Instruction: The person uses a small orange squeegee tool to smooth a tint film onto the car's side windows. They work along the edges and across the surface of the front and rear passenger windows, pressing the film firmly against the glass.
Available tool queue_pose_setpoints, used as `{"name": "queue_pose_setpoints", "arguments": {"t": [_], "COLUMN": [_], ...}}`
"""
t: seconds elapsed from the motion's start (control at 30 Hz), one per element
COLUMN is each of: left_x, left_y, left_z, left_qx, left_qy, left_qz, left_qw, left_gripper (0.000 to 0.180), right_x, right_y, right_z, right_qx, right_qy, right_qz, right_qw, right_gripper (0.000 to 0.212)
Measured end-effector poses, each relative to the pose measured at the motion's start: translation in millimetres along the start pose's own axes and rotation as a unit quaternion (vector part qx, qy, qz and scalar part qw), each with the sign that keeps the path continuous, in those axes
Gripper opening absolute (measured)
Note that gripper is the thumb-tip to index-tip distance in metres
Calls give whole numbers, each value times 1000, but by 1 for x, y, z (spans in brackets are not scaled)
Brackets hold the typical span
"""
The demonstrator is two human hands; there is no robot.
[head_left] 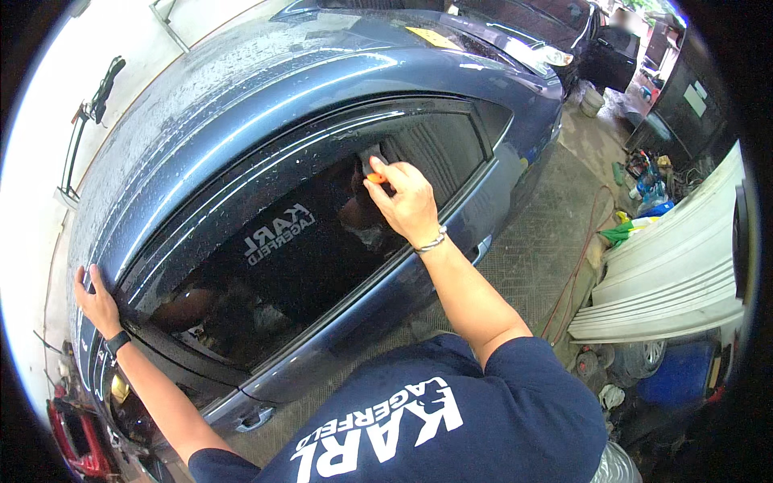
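Note:
My right hand (403, 200) is closed around a small scraper (375, 177) with an orange part showing between the fingers. Its dark, flat end lies against the rear side window (306, 177) of a dark blue car, toward the back of the glass. Most of the scraper's handle is hidden in my grip. My left hand (98, 304) rests on the car roof (217, 121) near the top of the door frame, fingers apart, holding nothing. Water drops cover the roof, and the dark glass mirrors my shirt and arm.
Door handles (256, 419) stick out along the car's near side. Another dark car (531, 32) stands beyond, with a person near its door. At right are a large white panel (676, 266), assorted items on the floor, a blue bin (679, 374) and a thin hose (592, 233).

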State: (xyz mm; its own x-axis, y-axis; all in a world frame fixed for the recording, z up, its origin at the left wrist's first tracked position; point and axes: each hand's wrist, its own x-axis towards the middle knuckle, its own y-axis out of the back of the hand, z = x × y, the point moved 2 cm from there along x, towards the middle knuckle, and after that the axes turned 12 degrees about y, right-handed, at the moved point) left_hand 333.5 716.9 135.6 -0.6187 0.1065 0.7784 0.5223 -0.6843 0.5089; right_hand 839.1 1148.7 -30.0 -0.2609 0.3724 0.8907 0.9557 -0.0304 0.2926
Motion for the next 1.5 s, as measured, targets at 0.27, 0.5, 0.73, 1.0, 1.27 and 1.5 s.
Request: {"name": "queue_pose_setpoints", "arguments": {"t": [0.27,0.5,0.73,1.0,1.27,1.5], "left_x": [-3,-7,-6,-6,-11,-11], "left_y": [-2,3,3,2,0,2], "left_z": [4,11,2,2,0,3], "left_qx": [14,29,1,9,-3,-10], "left_qy": [14,10,-8,7,3,20], "left_qz": [1,14,6,14,3,-3], "left_qw": [1000,999,1000,1000,1000,1000], "left_gripper": [61,55,50,49,46,45], "right_x": [0,-53,-87,-65,-51,-14], "right_y": [-5,0,0,-5,-2,-7], "right_z": [1,-7,-25,-35,-30,-21], "right_qx": [-10,14,426,581,508,553], "right_qy": [22,2,-325,-494,-549,-507], "right_qz": [11,5,159,135,83,111], "right_qw": [1000,1000,829,633,659,652], "right_gripper": [36,36,17,27,28,27]}}
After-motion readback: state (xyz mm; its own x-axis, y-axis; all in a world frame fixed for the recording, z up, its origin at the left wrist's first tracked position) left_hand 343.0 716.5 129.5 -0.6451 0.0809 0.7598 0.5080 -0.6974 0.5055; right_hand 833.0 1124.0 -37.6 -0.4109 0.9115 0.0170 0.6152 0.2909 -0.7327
